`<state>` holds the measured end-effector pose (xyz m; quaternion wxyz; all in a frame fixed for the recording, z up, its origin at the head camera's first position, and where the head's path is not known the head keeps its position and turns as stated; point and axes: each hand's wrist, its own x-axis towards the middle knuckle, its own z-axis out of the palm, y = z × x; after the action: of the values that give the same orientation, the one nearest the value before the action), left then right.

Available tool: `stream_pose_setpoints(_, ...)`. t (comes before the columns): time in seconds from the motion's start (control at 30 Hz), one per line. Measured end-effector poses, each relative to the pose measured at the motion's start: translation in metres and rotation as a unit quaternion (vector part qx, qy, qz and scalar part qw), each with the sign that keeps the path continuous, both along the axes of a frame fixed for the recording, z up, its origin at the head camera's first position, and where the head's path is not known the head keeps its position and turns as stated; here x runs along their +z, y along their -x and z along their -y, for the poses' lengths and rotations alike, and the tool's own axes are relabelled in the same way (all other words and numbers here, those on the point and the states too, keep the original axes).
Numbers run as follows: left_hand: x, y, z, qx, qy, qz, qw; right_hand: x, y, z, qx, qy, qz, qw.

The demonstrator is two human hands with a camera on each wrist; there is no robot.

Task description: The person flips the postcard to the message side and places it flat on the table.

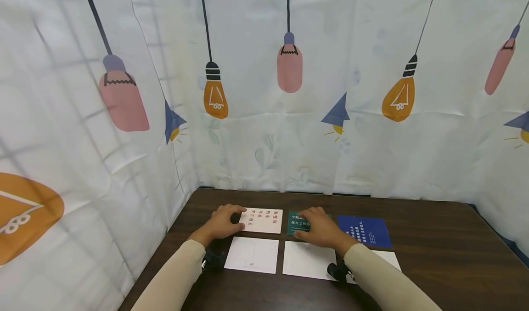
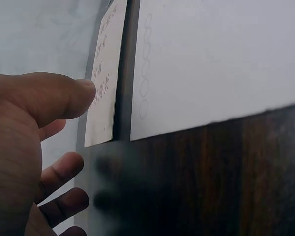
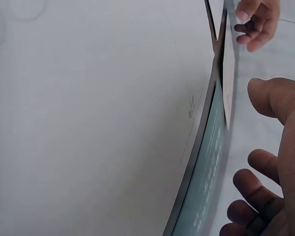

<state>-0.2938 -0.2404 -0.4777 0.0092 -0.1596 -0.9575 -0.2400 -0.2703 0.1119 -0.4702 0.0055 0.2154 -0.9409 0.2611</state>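
My left hand point(image 1: 221, 223) is at the left end of a pale card with red characters point(image 1: 264, 220), thumb and fingers apart. In the left wrist view its thumb point(image 2: 64, 96) overlaps that card, and the other fingers are loosely bent with nothing between them. Over a green card with white characters point(image 1: 294, 223) is my right hand point(image 1: 324, 230), covering part of it. The right wrist view shows the thumb point(image 3: 270, 98) and fingers of that hand spread beside the green card point(image 3: 204, 182), holding nothing. A blue card point(image 1: 376, 230) lies partly behind the right wrist.
Nearer the front of the dark wooden table point(image 1: 446, 265) lie a white sheet point(image 1: 251, 255), a second white sheet point(image 1: 306, 258) and a third white sheet point(image 1: 388, 257), partly under the right forearm. A curtain printed with lamps point(image 1: 256, 155) hangs behind and at the left.
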Motion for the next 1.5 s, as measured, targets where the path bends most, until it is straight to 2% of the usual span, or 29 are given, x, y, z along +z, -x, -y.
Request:
stream_pose_setpoints(0.33,0.002,0.005,0.008,0.015,-0.011,0.026,0.9995,-0.002,0.006,0.015,0.032,0.002,-0.017,0.9993)
stream_pose_setpoints(0.73,0.004,0.013,0.012,0.009,-0.012,0.052,0.9985,-0.006,0.014,0.036,0.021,-0.021,-0.011,0.9995)
stream_pose_setpoints(1.0,0.007,0.014,0.012,0.016,-0.008,0.064,0.9978,-0.007,0.018,0.047,0.021,-0.031,-0.01,0.9992)
stream_pose_setpoints(1.5,0.007,0.015,0.008,0.027,0.012,0.054,0.9981,-0.01,0.027,0.051,-0.002,-0.055,-0.023,0.9982)
